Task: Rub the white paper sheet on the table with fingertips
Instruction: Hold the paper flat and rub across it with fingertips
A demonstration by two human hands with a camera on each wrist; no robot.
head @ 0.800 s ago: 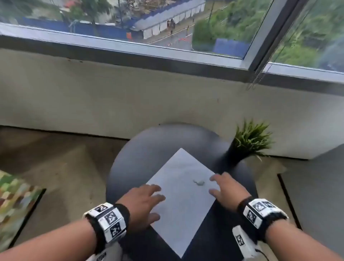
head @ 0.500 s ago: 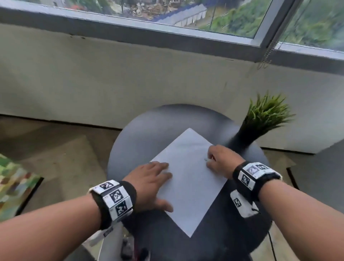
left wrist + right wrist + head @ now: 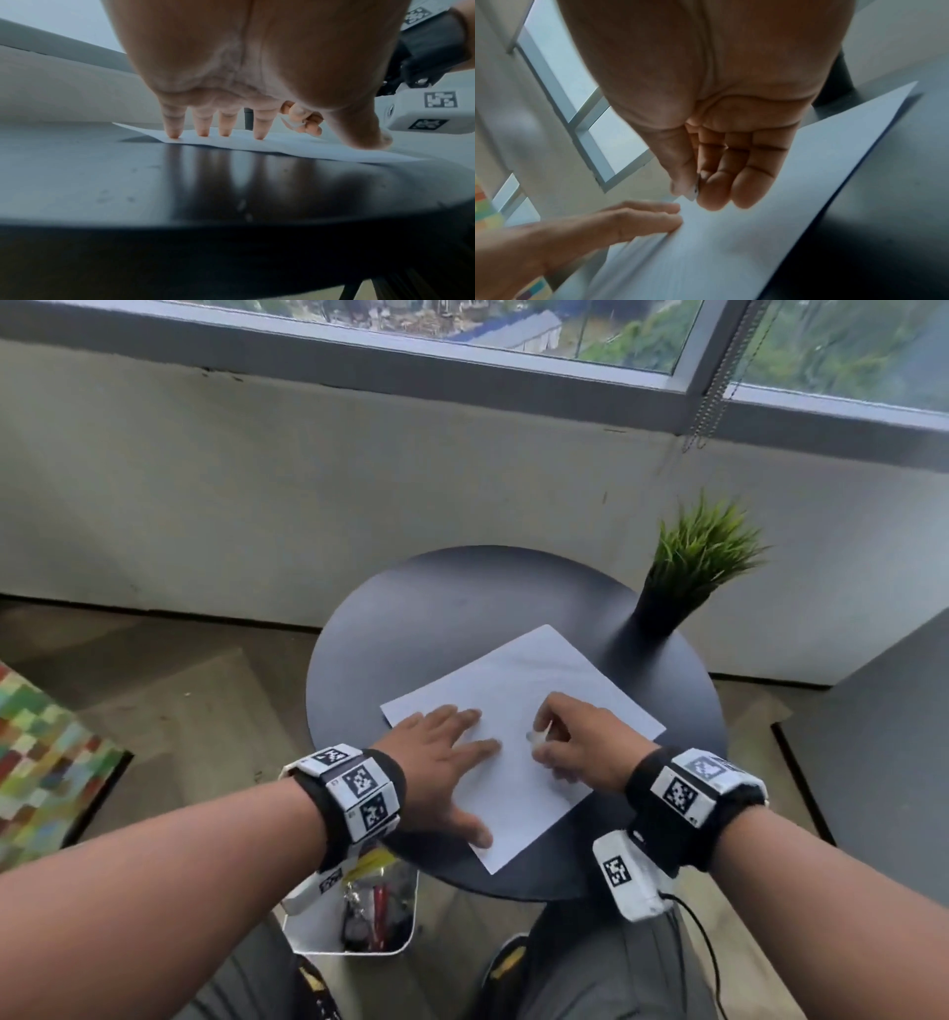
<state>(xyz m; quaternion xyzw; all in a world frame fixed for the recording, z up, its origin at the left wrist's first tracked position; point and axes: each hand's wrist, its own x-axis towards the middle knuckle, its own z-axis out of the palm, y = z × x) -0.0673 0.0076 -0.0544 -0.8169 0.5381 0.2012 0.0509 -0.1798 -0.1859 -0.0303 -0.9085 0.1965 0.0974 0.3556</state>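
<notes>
A white paper sheet (image 3: pixel 539 670) lies on the round black table (image 3: pixel 436 608). My left hand (image 3: pixel 462 747) lies flat on the sheet's left part. Its straight fingertips (image 3: pixel 174 135) press down near the paper's edge (image 3: pixel 282 146), and the thumb rests on the near corner. My right hand (image 3: pixel 539 742) hovers over the middle of the sheet with its fingers curled. Its thumb and fingers pinch a small thin whitish scrap (image 3: pixel 695 191), also visible as a pale bit (image 3: pixel 540 736) in the head view. The paper (image 3: pixel 757 233) stretches below that hand.
A potted green plant (image 3: pixel 698 557) stands at the table's far right edge. A white bin (image 3: pixel 369 916) with small items sits on the floor under my left wrist. A colourful patterned surface (image 3: pixel 41 752) is at the left and a grey block (image 3: pixel 898 737) at the right.
The small scrap that lay loose on the sheet is now pinched in my right hand, which closed over it. My left hand has slid further onto the paper, and the sheet has turned.
</notes>
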